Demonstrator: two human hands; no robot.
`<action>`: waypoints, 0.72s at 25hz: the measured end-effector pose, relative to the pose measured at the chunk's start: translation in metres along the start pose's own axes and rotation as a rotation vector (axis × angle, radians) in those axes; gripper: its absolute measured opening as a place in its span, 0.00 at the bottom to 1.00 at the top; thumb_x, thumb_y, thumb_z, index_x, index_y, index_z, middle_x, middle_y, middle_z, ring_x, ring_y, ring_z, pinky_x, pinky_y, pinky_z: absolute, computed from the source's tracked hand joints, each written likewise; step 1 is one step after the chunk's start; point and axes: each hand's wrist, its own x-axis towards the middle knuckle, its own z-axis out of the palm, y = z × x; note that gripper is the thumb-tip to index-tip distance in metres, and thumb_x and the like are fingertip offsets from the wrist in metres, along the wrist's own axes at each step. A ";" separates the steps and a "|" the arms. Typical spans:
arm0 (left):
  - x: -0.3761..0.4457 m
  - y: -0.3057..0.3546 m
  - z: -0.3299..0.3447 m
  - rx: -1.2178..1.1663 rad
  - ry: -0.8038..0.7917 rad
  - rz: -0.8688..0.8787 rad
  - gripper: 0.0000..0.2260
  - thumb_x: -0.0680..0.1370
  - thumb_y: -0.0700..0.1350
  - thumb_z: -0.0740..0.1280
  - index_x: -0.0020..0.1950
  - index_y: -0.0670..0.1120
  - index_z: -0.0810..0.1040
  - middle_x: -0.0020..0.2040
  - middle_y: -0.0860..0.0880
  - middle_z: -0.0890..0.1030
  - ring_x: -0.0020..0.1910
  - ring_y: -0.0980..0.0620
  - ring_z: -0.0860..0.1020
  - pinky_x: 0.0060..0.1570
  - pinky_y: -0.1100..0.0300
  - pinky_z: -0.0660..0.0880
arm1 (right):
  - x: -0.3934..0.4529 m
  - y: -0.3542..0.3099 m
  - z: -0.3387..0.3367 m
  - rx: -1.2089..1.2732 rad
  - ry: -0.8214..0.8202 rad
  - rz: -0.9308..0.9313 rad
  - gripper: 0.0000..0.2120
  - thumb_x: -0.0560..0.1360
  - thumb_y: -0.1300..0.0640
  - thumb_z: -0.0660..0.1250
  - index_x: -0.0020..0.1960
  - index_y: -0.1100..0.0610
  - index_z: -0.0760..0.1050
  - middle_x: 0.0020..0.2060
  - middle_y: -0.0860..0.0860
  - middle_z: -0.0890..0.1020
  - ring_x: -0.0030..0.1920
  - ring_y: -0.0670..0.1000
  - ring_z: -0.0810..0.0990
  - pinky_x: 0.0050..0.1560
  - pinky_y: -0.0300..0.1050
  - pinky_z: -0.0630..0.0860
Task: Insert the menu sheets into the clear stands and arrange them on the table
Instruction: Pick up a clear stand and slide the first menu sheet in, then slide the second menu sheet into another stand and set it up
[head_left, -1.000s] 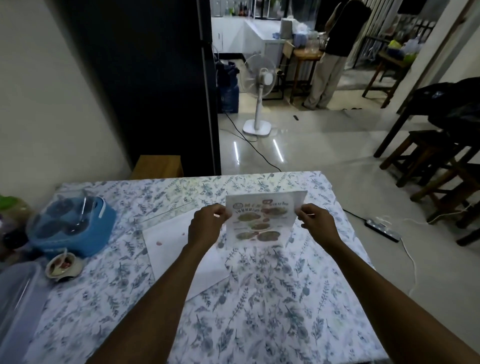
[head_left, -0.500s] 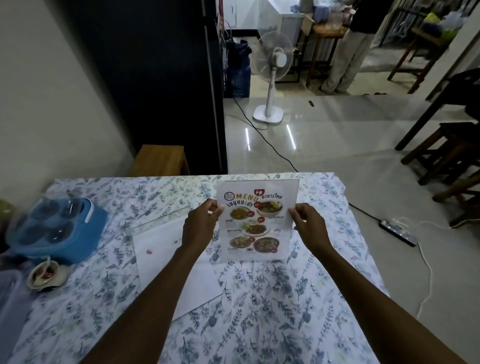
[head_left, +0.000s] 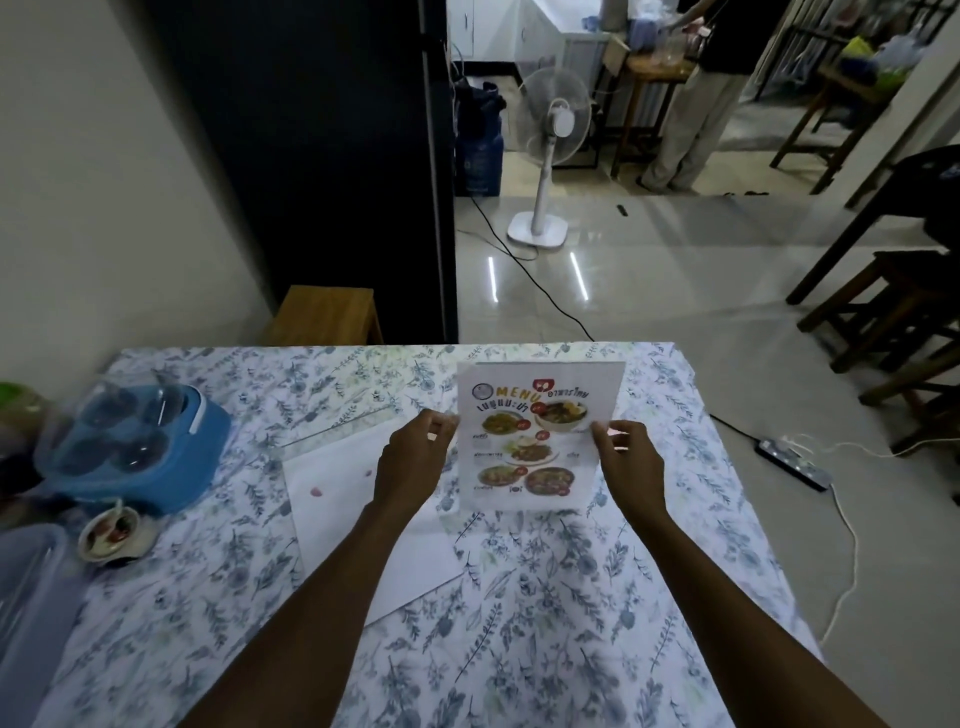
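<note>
Menu sheet (head_left: 535, 436), a white printed page with coloured food pictures and the word MENU across its top, stands nearly upright between the two hands, its lower edge at or just above the flowered blue-and-white tablecloth (head_left: 571, 597). It seems to sit inside a clear stand, though the plastic is too transparent to make out for certain. The left hand (head_left: 410, 462) pinches the sheet's left edge, thumb and fingertips closed on it at about mid-height; the right hand (head_left: 631, 457) does the same on the right edge, fingers closed around that margin.

Just outside the left hand's fingers lie plain white sheets (head_left: 353, 499) flat on the cloth, one marked with small red spots, with what may be another clear stand lying beyond them. Well off past the left hand are a blue lidded container (head_left: 140, 447) and a small cup (head_left: 111, 532).

As a judgement, the risks are a crooked or buckled page if one hand pushes harder than the other, and the light stand tipping on the soft cloth once both grips let go. Placing it near the far table edge could also let it topple to the floor.
</note>
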 end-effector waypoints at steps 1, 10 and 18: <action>-0.005 -0.010 -0.004 -0.010 -0.007 -0.017 0.18 0.78 0.64 0.57 0.51 0.52 0.77 0.47 0.56 0.81 0.45 0.52 0.81 0.46 0.53 0.78 | -0.009 0.005 0.005 -0.001 0.006 0.064 0.26 0.76 0.37 0.65 0.62 0.56 0.72 0.49 0.52 0.81 0.47 0.53 0.82 0.47 0.52 0.81; -0.059 -0.142 -0.057 0.030 -0.091 -0.173 0.21 0.78 0.66 0.55 0.51 0.52 0.77 0.52 0.53 0.83 0.51 0.48 0.81 0.49 0.53 0.76 | -0.124 0.010 0.116 -0.126 -0.090 0.156 0.23 0.76 0.42 0.68 0.60 0.59 0.71 0.44 0.53 0.81 0.49 0.60 0.83 0.49 0.55 0.79; -0.107 -0.237 -0.075 -0.037 -0.114 -0.316 0.19 0.78 0.54 0.66 0.60 0.41 0.74 0.57 0.40 0.75 0.54 0.41 0.77 0.51 0.53 0.72 | -0.175 0.010 0.220 -0.504 -0.237 0.130 0.27 0.74 0.48 0.71 0.66 0.63 0.71 0.60 0.65 0.78 0.62 0.67 0.75 0.65 0.58 0.69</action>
